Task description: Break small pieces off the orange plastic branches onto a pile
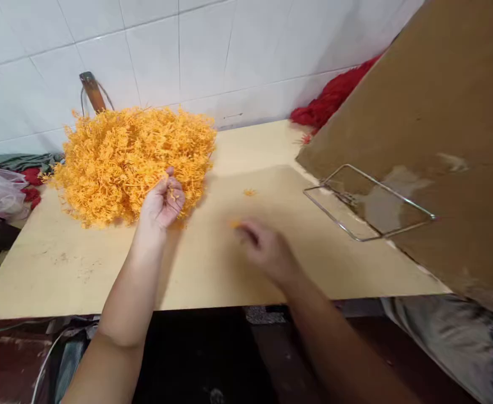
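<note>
Currently, orange sprig [172,194] grasped in curled left hand [164,209], in front of orange heap [124,163], left of centre; small orange piece [234,223] pinched in blurred right hand [267,249], mid-frame.

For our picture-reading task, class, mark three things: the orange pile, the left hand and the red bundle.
Orange pile [124,163]: head view, middle of the heap.
Left hand [166,212]: head view, on the palm.
Red bundle [334,96]: head view, middle of its visible part.
</note>
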{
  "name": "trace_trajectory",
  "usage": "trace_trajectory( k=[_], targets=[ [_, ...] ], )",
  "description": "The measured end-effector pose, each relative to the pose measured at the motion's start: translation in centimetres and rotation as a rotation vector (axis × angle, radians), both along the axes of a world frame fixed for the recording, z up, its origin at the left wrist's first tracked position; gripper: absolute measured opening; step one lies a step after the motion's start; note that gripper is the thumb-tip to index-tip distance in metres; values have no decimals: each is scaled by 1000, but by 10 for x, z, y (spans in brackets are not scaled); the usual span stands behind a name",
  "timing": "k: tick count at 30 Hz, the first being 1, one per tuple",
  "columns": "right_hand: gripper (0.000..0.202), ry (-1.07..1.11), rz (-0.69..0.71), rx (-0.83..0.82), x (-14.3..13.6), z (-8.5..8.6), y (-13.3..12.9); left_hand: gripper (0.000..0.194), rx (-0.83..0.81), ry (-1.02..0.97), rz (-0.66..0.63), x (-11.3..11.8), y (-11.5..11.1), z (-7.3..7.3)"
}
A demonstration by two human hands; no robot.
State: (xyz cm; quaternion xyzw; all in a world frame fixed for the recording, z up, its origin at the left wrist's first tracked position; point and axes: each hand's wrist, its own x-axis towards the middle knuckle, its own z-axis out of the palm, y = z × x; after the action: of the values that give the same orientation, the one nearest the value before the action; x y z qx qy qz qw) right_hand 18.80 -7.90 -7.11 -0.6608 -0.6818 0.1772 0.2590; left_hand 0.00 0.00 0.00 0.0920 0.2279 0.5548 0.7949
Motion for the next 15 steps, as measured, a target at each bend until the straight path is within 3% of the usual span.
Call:
trace_trajectory(
  k=[3, 5, 7, 11, 15],
  targets=[
    [31, -159, -316, -88, 50, 0, 36, 24, -46, 39, 0, -2, -6, -5],
    [34, -261, -376, -80, 68, 1, 49, 24, -56, 46, -1, -6, -8, -6],
    [31, -365, -358, -21, 69, 2, 52, 25, -53, 46, -15, -10, -7, -4],
    [29, -326, -221, 145, 19, 6, 44, 25, -32, 61, -33, -12, -1, 2],
    [33, -184, 155, 129, -66, 5, 33, 24, -12, 90, -29, -10, 4, 4]
  ],
)
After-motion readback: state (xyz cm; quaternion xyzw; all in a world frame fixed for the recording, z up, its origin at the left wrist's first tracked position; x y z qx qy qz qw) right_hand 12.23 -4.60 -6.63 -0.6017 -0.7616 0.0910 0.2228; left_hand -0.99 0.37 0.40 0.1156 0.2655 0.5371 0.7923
